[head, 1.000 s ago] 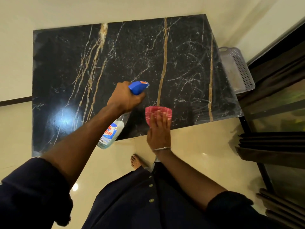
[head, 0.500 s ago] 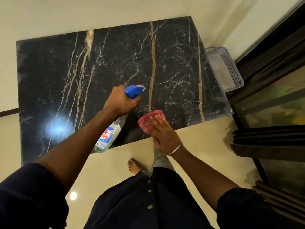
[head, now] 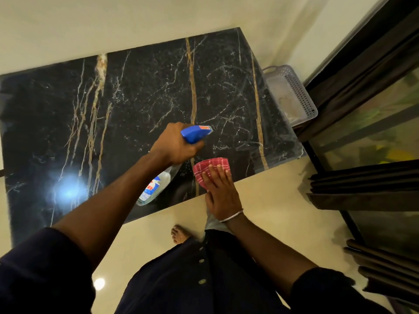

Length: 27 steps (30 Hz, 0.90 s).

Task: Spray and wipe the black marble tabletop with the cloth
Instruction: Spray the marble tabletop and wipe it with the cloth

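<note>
The black marble tabletop [head: 140,105], veined in white and gold, fills the upper middle of the head view. My left hand [head: 175,145] grips a clear spray bottle [head: 156,186] by its blue trigger head, whose nozzle points right over the near-right part of the slab. My right hand [head: 221,191] lies flat on a folded red checked cloth [head: 208,166] at the table's near edge, just right of the bottle. Fingers cover the cloth's lower part.
A grey perforated plastic basket [head: 294,94] sits on the floor against the table's right side. Dark curtains [head: 367,184] and a glass door stand to the right. My bare foot [head: 180,233] is on the beige floor below the near edge.
The view has shifted, so the table sits further left and more tilted. The cloth under my right hand has slid a little along the near edge. The bottle stays held over the slab.
</note>
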Available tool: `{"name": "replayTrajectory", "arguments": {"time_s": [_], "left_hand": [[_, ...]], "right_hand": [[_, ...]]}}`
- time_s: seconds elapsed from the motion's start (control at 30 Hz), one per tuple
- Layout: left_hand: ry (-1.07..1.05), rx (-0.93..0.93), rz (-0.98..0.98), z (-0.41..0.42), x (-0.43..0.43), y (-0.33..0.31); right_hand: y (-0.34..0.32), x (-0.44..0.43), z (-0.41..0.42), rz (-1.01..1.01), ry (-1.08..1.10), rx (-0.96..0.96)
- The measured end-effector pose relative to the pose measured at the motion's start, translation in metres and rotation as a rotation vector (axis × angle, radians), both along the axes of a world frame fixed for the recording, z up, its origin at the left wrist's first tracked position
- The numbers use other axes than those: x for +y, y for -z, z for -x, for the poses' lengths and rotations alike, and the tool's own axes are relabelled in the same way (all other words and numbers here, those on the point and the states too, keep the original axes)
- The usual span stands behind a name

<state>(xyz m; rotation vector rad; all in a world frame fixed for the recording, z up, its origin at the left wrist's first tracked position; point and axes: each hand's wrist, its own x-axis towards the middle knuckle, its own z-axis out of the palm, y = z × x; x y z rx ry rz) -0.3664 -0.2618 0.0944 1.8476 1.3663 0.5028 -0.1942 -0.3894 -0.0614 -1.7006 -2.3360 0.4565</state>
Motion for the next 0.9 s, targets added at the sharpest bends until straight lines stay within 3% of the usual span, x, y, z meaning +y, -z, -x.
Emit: {"name": "replayTrajectory", "arguments": {"time_s": [0.27, 0.5, 0.63, 0.7, 0.8, 0.9], "left_hand": [[-0.050, -0.003, -0.005, -0.005, 0.019, -0.005], [-0.132, -0.019, -0.026, 0.005, 0.037, -0.007], [-0.078, 0.012, 0.018, -0.003, 0.043, -0.005], [-0.054, 0.012, 0.036, -0.013, 0.046, -0.004], [-0.061, 0.023, 0.031, -0.030, 0.054, -0.002], [-0.058, 0.017, 0.040, -0.040, 0.066, 0.000]], "right_hand": [[0.003, 0.014, -0.036, -0.037, -0.110, -0.040], [-0.004, 0.065, -0.141, -0.029, 0.361, -0.127], [-0.003, 0.079, -0.113, -0.015, 0.603, -0.122], [-0.002, 0.070, -0.080, -0.036, 0.500, -0.077], [0.003, 0.051, -0.040, -0.050, 0.057, 0.044], [0.008, 0.055, -0.046, -0.097, -0.320, 0.037]]}}
